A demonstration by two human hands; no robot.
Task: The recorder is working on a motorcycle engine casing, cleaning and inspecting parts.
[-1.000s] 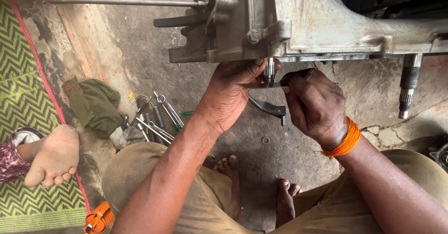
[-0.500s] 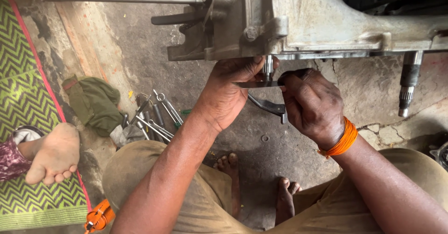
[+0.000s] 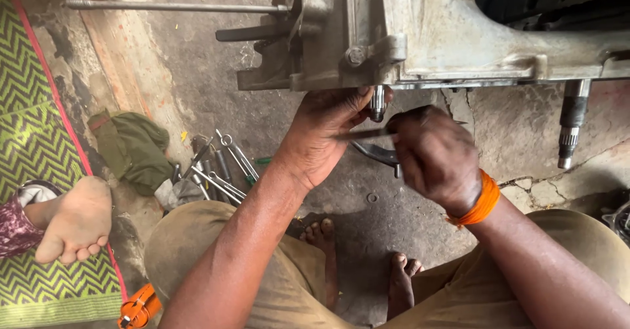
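Right hand (image 3: 436, 162) – now higher, nearer shaft (image 3: 377, 102).

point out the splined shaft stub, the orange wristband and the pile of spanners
splined shaft stub (image 3: 377, 103), head view, on its ribbed lower end beside the left hand (image 3: 328, 139)
orange wristband (image 3: 478, 203), head view, middle of the band on the right wrist
pile of spanners (image 3: 220, 168), head view, on the crossed shanks

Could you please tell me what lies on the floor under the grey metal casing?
Under the casing, wrenches and a green cloth lie on the concrete floor. The left hand and right hand cover the rest.
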